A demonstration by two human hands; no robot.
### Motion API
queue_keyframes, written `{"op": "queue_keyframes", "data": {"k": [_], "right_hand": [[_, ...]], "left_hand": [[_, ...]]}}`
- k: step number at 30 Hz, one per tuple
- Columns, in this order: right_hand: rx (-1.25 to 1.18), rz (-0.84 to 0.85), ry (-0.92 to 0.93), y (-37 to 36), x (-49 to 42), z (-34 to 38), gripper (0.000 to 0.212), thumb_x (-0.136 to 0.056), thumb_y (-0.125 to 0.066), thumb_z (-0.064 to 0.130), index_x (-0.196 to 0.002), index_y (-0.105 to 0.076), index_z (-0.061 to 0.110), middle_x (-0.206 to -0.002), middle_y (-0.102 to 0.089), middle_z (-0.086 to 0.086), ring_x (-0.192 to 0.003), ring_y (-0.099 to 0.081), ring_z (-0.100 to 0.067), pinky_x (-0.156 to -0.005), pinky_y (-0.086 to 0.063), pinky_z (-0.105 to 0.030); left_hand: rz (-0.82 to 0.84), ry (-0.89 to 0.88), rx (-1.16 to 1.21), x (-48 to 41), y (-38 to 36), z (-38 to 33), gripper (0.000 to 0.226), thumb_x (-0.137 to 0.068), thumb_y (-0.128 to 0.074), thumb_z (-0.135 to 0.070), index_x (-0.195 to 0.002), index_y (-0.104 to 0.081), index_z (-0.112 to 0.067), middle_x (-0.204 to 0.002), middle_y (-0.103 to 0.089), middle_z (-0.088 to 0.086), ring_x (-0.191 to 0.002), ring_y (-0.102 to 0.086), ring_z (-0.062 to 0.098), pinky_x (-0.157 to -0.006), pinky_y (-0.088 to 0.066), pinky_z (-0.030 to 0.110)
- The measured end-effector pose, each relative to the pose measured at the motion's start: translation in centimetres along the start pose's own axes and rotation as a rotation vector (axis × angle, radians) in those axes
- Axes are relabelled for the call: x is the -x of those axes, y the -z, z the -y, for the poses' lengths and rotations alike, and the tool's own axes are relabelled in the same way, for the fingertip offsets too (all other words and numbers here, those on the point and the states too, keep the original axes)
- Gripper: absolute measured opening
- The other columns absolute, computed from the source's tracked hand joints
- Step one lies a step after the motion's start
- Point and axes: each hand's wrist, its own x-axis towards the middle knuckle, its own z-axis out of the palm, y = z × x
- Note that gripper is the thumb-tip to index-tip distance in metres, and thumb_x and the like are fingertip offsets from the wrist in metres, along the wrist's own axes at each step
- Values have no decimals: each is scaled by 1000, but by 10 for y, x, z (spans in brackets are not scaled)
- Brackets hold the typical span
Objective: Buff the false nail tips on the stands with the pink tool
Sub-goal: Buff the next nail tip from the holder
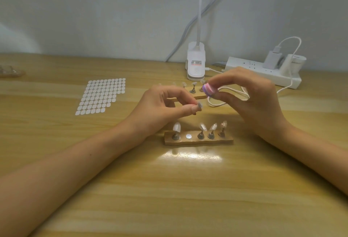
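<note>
Your left hand [163, 104] pinches a nail tip [199, 104] between thumb and forefinger, above the near stand [197, 141]. Your right hand [250, 97] holds the pink tool [208, 90] close by, up and right of that tip, apart from it. The near stand carries four tips, with a bare white disc [188, 136] second from the left. The far stand [197, 96] sits behind your hands. A dot sheet [101, 96] lies to the left, and a lamp [195, 61] and a power strip [263, 72] stand at the back.

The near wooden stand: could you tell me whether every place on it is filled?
Not full: the near wooden stand holds four nail tips, and its second place from the left shows only a bare round disc.
</note>
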Motion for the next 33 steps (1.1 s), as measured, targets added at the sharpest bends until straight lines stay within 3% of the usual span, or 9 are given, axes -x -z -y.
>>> {"op": "queue_keyframes", "data": {"k": [4, 9, 12, 17, 22, 25, 26, 29, 33], "right_hand": [[98, 38, 65, -5, 3, 4, 19, -87, -72, 21, -99, -77, 8, -96, -73, -1, -90, -69, -19, -81, -50, -52], [141, 45, 141, -5, 5, 6, 16, -87, -74, 20, -100, -78, 11, -98, -73, 0, -91, -70, -17, -82, -48, -49], [118, 37, 95, -4, 4, 3, 18, -87, -74, 17, -103, -77, 9, -98, -73, -2, -90, -69, -18, -79, -50, -53], [107, 66, 162, -5, 5, 3, 20, -87, -74, 12, -107, -76, 10, -100, -72, -4, -94, -69, -19, -81, -50, -50], [112, 48, 164, -3, 5, 2, 19, -88, -73, 11, -107, -76, 8, -100, -72, -6, -95, -68, -20, -81, -50, -52], [113, 36, 148, -3, 5, 2, 20, -88, -72, 11, -107, -75, 7, -99, -72, -7, -93, -68, -22, -79, -51, -53], [111, 37, 148, -4, 5, 2, 20, -88, -72, 11, -107, -75, 7, -100, -72, -7, -93, -68, -21, -80, -51, -52], [143, 53, 177, -3, 4, 2, 19, -88, -73, 11, -107, -76, 10, -101, -71, -3, -96, -65, -15, -84, -49, -46], [146, 47, 162, -2, 4, 1, 20, -89, -72, 11, -108, -76, 8, -101, -71, -5, -95, -67, -19, -83, -51, -49]], "left_hand": [[-20, 10, -24, 0, -1, 1, 7, -88, -75, -15, -81, -76, -15, -59, -66, -14, -36, -36, -1, -40, -27, 8], [-19, 14, -36, 0, -1, 0, 9, -88, -75, -20, -79, -76, -19, -55, -65, -14, -37, -35, -1, -40, -27, 9], [-44, 22, -41, -1, -1, 1, 8, -89, -75, -20, -82, -78, -22, -65, -71, -10, -50, -45, 9, -47, -34, 15], [-42, 5, -79, -1, -1, 1, 14, -91, -73, -17, -79, -75, -24, -56, -66, -15, -40, -50, 9, -50, -39, 12], [-36, 16, -51, 0, -1, -1, 12, -91, -72, -17, -81, -75, -23, -54, -64, -17, -39, -37, 1, -44, -31, 12], [-51, 5, -51, -1, -1, -2, 10, -90, -73, -18, -85, -78, -23, -70, -74, -6, -57, -49, 35, -56, -44, 33], [-47, 4, -47, -1, -1, -1, 10, -91, -73, -18, -84, -78, -24, -70, -74, -6, -57, -50, 36, -56, -45, 37], [-20, 0, -56, 0, 0, 0, 16, -92, -71, -16, -80, -74, -25, -51, -62, -17, -39, -39, 1, -44, -34, 14], [-18, -6, -43, -1, 0, 1, 9, -91, -72, -18, -85, -78, -22, -60, -68, -15, -45, -42, 16, -51, -38, 19]]}}
